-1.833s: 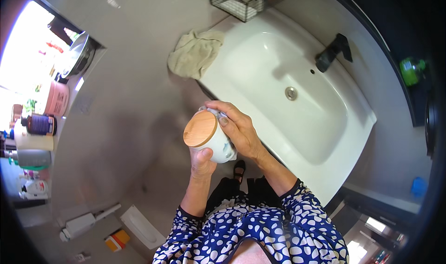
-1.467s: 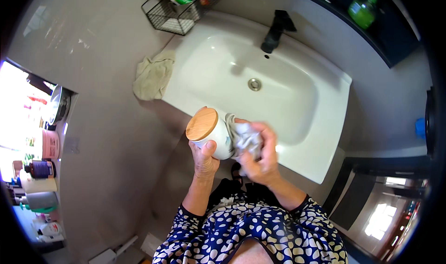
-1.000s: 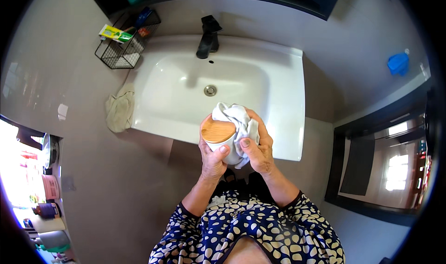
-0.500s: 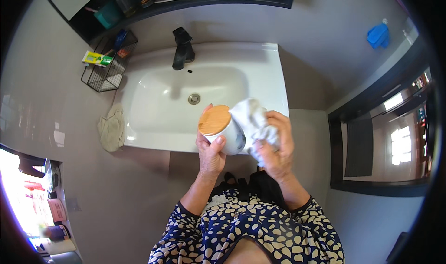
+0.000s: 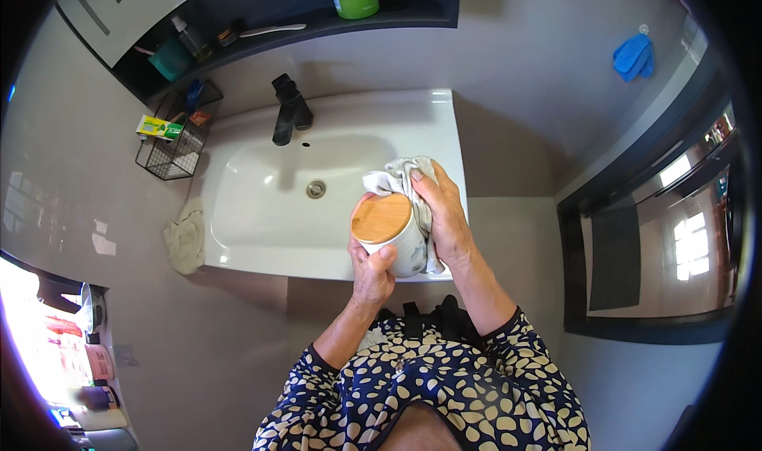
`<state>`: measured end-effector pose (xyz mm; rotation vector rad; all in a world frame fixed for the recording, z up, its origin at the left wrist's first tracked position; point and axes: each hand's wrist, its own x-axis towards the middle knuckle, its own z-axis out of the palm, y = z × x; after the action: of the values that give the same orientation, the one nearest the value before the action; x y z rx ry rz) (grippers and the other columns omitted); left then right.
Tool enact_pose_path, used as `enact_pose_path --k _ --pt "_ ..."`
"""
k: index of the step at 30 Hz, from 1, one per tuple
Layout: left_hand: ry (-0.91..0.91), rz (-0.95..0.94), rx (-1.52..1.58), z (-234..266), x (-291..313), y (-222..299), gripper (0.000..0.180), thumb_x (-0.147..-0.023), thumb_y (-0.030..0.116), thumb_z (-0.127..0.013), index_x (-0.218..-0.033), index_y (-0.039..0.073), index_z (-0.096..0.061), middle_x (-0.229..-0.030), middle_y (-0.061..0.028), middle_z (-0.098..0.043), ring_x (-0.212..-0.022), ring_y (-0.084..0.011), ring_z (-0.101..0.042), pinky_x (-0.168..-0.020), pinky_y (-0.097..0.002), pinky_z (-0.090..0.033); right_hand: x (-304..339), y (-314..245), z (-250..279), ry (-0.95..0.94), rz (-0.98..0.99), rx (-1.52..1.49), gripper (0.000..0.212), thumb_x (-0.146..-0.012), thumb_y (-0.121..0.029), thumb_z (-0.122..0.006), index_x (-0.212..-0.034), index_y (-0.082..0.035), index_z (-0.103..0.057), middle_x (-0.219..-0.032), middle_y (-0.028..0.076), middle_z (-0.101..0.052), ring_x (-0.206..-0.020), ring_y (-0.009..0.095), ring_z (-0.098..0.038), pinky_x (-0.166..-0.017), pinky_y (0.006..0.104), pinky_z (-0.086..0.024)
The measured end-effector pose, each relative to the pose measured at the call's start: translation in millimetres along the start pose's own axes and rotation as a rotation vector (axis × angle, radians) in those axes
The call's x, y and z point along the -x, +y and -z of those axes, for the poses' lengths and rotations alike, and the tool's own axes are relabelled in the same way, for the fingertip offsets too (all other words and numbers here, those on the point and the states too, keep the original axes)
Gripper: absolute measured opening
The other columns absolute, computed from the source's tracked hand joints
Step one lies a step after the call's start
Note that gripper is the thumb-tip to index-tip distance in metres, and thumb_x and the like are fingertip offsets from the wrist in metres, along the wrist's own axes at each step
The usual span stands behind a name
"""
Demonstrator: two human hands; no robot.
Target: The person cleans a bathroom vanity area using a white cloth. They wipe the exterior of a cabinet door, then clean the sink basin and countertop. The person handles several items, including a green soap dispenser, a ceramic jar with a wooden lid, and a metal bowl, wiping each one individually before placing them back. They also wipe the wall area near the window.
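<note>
So my left hand (image 5: pixel 371 275) is gripping a rounded white jar (image 5: pixel 408 254) with a flat tan wooden lid (image 5: pixel 382 218), and my right hand (image 5: pixel 446 222) is bunching a thin whitish cloth (image 5: pixel 397 176) against its far side. The jar's up in the air, around the front edge of the glossy white rectangular sink (image 5: pixel 254 259). My worry: smooth sides plus slippery cloth, so if my left thumb slackens, it could drop and crack. Matte black faucet (image 5: pixel 287 117) sits behind.
</note>
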<state>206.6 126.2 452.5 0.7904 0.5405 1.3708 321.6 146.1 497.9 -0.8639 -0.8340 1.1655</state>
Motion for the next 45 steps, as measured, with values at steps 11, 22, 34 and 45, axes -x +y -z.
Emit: enact_pose_path --k 11,22,34,45 --pt "0.018 -0.083 0.03 -56.2 -32.9 -41.8 0.081 -0.072 0.035 -0.069 -0.137 0.001 -0.033 -0.121 -0.0132 -0.05 -0.111 -0.0214 -0.051 -0.096 -0.0336 -0.043 34.9 -0.1 67.8 -0.01 1.011 0.922 0.045 -0.077 -0.028 -0.07 -0.116 -0.012 -0.053 -0.117 0.011 -0.05 -0.113 0.034 -0.043 -0.095 0.0464 -0.037" --pt "0.093 -0.094 -0.06 -105.6 -20.9 -81.3 0.078 -0.073 0.033 -0.07 -0.133 0.001 -0.033 -0.122 -0.0117 -0.049 -0.117 -0.0219 -0.047 -0.1 -0.0353 -0.039 4.6 -26.7 129.2 0.099 0.054 -0.126 0.04 -0.095 -0.029 -0.05 -0.12 0.003 -0.048 -0.106 0.008 -0.058 -0.096 0.012 -0.054 -0.086 0.0257 -0.043" --pt "-0.082 -0.133 -0.331 -115.7 -8.2 -91.8 0.092 -0.054 0.03 -0.089 -0.126 0.003 -0.038 -0.114 -0.0097 -0.054 -0.107 -0.0188 -0.054 -0.095 -0.0343 -0.044 23.2 -36.0 163.9 -0.129 1.024 0.574 0.039 -0.084 -0.038 -0.06 -0.112 -0.01 -0.059 -0.12 0.015 -0.052 -0.109 0.038 -0.045 -0.092 0.0471 -0.038" --pt "-0.239 -0.196 -0.315 -112.7 -4.2 -91.8 0.096 -0.052 0.028 -0.09 -0.127 0.004 -0.035 -0.117 -0.0105 -0.05 -0.111 -0.0214 -0.051 -0.098 -0.0363 -0.04 10.6 -71.2 151.6 -0.019 0.029 -0.081 0.035 -0.094 -0.028 -0.047 -0.109 0.003 -0.055 -0.094 0.004 -0.061 -0.088 0.01 -0.056 -0.081 0.0222 -0.043"
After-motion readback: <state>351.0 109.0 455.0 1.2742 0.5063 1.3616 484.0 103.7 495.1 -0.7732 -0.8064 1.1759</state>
